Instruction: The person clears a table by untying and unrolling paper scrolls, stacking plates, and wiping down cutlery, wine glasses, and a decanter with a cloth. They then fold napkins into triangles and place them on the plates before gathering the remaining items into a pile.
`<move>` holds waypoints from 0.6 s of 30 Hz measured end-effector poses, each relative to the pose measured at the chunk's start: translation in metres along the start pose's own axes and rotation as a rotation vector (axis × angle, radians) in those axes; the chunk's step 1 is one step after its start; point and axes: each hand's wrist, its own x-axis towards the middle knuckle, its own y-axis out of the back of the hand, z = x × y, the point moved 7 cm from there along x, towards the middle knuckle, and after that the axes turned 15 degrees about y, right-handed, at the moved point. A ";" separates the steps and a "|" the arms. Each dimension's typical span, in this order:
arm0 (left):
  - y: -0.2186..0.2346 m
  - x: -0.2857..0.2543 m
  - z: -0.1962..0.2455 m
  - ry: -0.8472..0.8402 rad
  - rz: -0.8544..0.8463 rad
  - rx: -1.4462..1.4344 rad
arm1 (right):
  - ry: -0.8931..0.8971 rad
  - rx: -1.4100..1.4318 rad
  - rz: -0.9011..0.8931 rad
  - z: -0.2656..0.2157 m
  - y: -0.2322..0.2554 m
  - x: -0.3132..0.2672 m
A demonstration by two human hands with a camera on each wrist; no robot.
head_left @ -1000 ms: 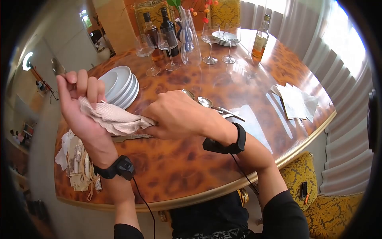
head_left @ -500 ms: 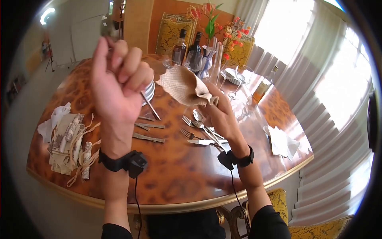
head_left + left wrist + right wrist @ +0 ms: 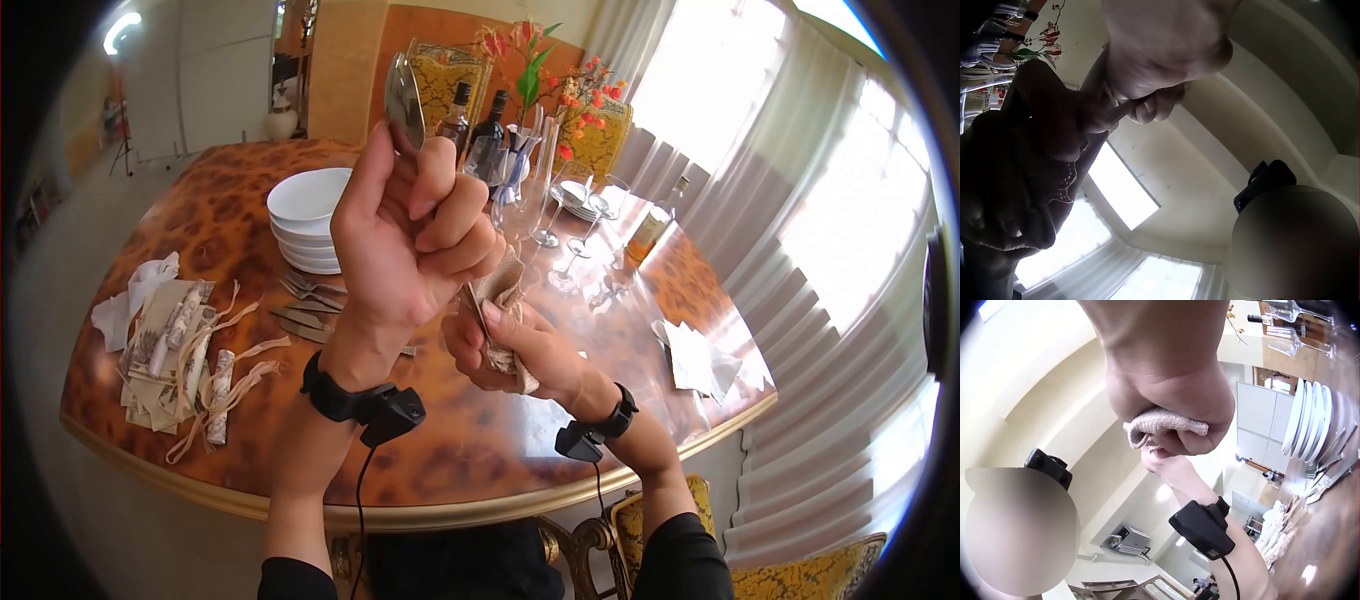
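Note:
My left hand [image 3: 410, 235] is raised over the table, fingers curled round metal spoons [image 3: 404, 100] whose bowls point up above the thumb and forefinger. Just below and to its right, my right hand [image 3: 515, 345] grips a crumpled beige cloth [image 3: 502, 285], pressed around a metal handle under the left fist. In the left wrist view, a handle [image 3: 1122, 111] runs between the two hands. The right wrist view shows the cloth [image 3: 1166, 423] folded in the right fingers, close to the left hand [image 3: 1175, 467].
White plates [image 3: 305, 195] are stacked behind forks [image 3: 312, 290] and knives [image 3: 300, 322]. Rolled fabric and ties [image 3: 185, 340] lie at left, white napkins [image 3: 692, 360] at right. Glasses, bottles [image 3: 488, 125] and a flower vase stand at the back.
The right hand has come down and in beneath the left fist, and the cloth, spread out before, is now bunched round a handle. The left hand has shifted right in the head view.

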 end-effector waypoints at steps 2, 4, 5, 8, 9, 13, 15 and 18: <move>-0.012 0.000 0.000 0.010 -0.168 0.095 | 0.004 0.108 -0.032 0.002 -0.005 -0.006; -0.020 0.001 0.001 -0.049 0.050 0.146 | 0.078 0.119 0.043 -0.007 0.001 -0.014; -0.016 -0.002 0.005 -0.110 0.270 0.195 | 0.147 0.130 0.119 -0.015 0.008 -0.018; 0.005 -0.008 0.022 -0.147 0.505 0.348 | 0.203 -0.065 0.365 -0.043 0.042 -0.037; 0.015 -0.020 0.030 -0.219 0.816 0.414 | 0.201 -0.103 0.427 -0.051 0.065 -0.046; 0.013 -0.029 0.052 -0.239 0.759 0.498 | 0.108 -0.629 0.730 -0.082 0.180 -0.099; 0.007 -0.031 0.053 -0.258 0.713 0.489 | -0.054 -0.897 0.796 -0.078 0.245 -0.136; -0.012 -0.032 0.053 -0.318 0.695 0.646 | -0.190 -0.869 0.876 -0.049 0.331 -0.196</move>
